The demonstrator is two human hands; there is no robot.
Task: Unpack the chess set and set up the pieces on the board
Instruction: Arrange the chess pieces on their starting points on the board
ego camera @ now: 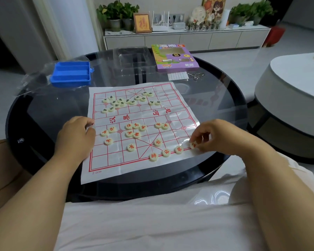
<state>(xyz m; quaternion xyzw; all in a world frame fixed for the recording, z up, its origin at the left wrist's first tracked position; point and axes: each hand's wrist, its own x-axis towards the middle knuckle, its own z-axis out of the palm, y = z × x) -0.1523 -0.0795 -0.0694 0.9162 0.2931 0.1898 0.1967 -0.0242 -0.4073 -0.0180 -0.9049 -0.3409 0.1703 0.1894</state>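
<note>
Both hands are seen low over the board (143,127), a thin paper sheet with a red grid that is spread on the round glass counter (216,105). The left hand (74,136) is laid on the left edge of the sheet with the fingers curled, and the sheet seems to be pressed flat by it; nothing is held in it. The right hand (212,136) is closed in a pinch on a red-marked piece (193,145) at the near right corner of the grid.

Three red pieces (166,152) are already set in a row just beside it along the near line. The other red pieces (134,130) are scattered loose on the near half, and the black-marked pieces (123,102) are lying in a loose heap on the far half.

The pieces are judged to be small, light, hard discs, probably smooth, so they are best taken by the rim between thumb and fingertip. The sheet is soft and creased, and it can be shifted easily on the glass.

Beyond the board, a blue tray (71,74), a clear plastic insert (132,58), the purple box (174,57) and some small metal parts (196,75) are placed well apart from the work. Only the loose pieces themselves stand in the way.
</note>
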